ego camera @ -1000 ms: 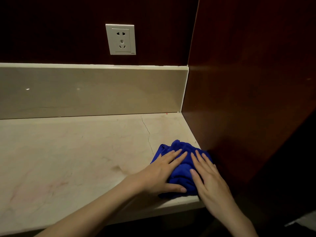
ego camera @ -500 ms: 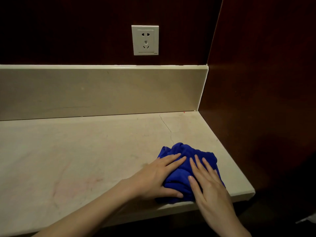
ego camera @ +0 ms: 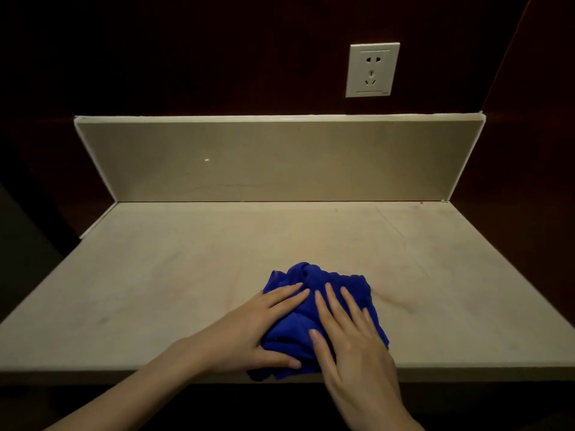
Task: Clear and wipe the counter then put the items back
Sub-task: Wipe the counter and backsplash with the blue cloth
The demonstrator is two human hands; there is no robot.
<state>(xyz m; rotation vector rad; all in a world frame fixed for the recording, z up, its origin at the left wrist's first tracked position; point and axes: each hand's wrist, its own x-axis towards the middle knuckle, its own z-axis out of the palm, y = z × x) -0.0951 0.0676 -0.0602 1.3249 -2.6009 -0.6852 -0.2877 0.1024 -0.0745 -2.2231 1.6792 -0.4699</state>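
A crumpled blue cloth (ego camera: 314,281) lies on the beige stone counter (ego camera: 174,275), near its front edge and a little right of the middle. My left hand (ego camera: 258,328) presses flat on the cloth's left half, thumb along its front. My right hand (ego camera: 351,334) lies flat on the right half, fingers spread and pointing away from me. Both palms hold the cloth down against the stone. A corner of the cloth hangs just over the front edge.
A low beige backsplash (ego camera: 280,160) runs along the back of the counter. A white wall socket (ego camera: 371,70) sits above it at the right. Dark wood panels close the counter in on the left (ego camera: 37,169) and right (ego camera: 522,169).
Both hands have slid the cloth leftward along the front edge, away from the right wood panel. The view has swung left, so the counter's left end now shows.
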